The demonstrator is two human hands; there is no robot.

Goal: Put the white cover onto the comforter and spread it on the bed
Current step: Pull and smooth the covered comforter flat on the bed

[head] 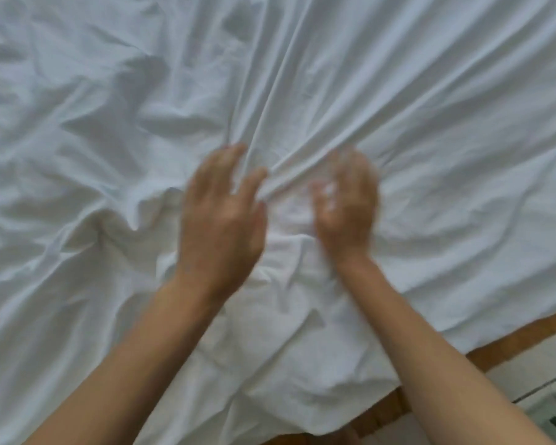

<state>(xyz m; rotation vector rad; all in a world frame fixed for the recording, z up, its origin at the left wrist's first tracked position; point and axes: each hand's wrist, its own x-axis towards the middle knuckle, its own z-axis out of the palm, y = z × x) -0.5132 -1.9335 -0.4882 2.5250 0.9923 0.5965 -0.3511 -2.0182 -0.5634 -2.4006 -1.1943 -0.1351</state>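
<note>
Soft, even daylight, cool blue-white cast, no glare. Shallow shadows in the folds of the white cover (398,91). Whole frame soft; heavy motion blur on right hand (347,200), milder on left hand (222,213). Slight wide-angle bending at edges.

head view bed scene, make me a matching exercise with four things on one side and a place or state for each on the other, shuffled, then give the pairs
Things:
1. left hand
2. right hand
3. white cover
4. wooden edge

Place or state:
A. brown strip at lower right, past the fabric's edge
B. wrinkled, fills most of the view
C. blurred, right of the bunched folds
D. fingers spread, flat on fabric, left of the folds

Pairs: 1-D, 2-C, 3-B, 4-A
</note>
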